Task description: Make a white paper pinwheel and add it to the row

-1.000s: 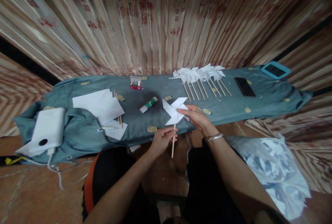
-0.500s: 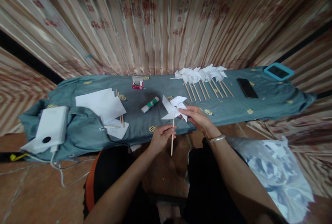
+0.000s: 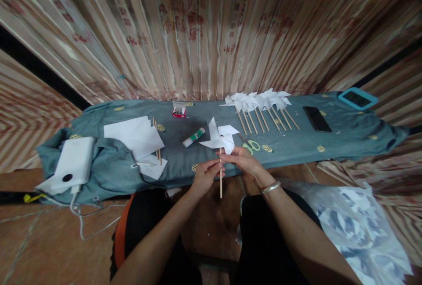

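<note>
A white paper pinwheel [image 3: 217, 140] on a wooden stick stands upright in front of me, a round pin at its centre. My left hand [image 3: 206, 175] pinches the stick partway down, and the lower end sticks out below the fingers. Just beneath the paper blades, my right hand [image 3: 244, 160] has its fingers closed around the top of the stick. Scissors [image 3: 252, 146] with light green handles lie behind my right hand. To the left of the blades rests a glue stick [image 3: 194, 137]. Farther back sits a small red box [image 3: 179, 112] of pins with its lid up.
Several finished pinwheels [image 3: 260, 100] lie in a row at the back. A phone [image 3: 317, 119] and a blue-framed device [image 3: 358, 98] are at the right. White paper sheets [image 3: 132, 133], loose sticks [image 3: 158, 153] and a white power bank [image 3: 76, 159] occupy the left. A plastic bag [image 3: 356, 228] sits on the floor.
My right hand has moved from the blades down to the stick's top. The blades have turned, and the scissors are now uncovered. The whole view has shifted slightly.
</note>
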{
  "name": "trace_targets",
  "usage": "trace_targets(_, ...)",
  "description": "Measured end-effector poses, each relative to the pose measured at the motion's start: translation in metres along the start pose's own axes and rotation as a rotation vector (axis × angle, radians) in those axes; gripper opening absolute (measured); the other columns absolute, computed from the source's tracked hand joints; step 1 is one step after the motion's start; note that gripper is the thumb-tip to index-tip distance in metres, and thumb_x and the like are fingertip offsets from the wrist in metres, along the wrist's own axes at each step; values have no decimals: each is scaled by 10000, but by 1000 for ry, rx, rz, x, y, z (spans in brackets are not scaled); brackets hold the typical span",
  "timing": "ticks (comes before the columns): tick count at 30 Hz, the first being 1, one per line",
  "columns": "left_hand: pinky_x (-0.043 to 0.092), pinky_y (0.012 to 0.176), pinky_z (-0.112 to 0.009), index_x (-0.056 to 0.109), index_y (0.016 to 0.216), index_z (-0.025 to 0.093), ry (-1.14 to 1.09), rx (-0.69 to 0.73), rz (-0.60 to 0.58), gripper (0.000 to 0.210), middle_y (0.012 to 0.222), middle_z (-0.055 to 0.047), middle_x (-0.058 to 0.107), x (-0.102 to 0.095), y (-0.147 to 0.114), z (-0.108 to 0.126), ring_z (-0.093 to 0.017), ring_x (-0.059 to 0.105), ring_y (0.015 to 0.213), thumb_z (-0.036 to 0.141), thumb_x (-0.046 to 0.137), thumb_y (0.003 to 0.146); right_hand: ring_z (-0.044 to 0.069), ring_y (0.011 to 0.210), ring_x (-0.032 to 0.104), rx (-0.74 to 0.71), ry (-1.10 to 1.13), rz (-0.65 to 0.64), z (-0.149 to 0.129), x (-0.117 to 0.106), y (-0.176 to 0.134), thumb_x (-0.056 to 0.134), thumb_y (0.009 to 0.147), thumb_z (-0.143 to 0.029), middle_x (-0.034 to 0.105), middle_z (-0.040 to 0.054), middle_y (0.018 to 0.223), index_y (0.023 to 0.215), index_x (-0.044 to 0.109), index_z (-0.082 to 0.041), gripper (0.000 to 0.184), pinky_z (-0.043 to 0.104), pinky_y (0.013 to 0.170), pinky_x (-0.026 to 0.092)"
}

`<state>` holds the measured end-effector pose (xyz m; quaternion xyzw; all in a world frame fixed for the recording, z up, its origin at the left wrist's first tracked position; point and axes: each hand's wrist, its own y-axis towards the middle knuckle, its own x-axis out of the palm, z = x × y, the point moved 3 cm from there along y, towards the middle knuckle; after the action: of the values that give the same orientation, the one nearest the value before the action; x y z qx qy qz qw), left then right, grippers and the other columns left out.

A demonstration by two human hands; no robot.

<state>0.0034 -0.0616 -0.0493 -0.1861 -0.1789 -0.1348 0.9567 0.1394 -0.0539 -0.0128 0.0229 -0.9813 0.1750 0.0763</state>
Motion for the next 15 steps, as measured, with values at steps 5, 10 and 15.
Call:
trace_targets(5, 562, 617, -288, 753, 864, 107, 28, -2, -12, 439, 714, -59, 729, 1, 0, -1, -144, 655, 569, 429, 832, 576, 123, 621, 576, -19, 24, 39, 2, 0, 4, 874, 472, -405, 663, -12, 615, 678, 725, -176, 342, 278, 695, 455)
trace_targets(10, 580, 686, -327, 737, 810, 101, -27, -38, 35, 468, 773, -83, 750, 0, 0, -4, -173, 689, 620, 397, 888, 479, 133, 648, 579, -45, 50, 97, -3, -4, 6, 872, 458, -402, 690, 5, 652, 682, 731, -181, 344, 274, 682, 439)
trace_targets(15, 563, 630, -282, 735, 743, 117, -43, -55, 77, 455, 684, -47, 738, -1, -1, -5, -161, 682, 580, 385, 901, 415, 112, 652, 565, -43, 67, 126, -6, -7, 6, 879, 448, -380, 709, 4, 707, 694, 738, -180, 347, 250, 670, 416)
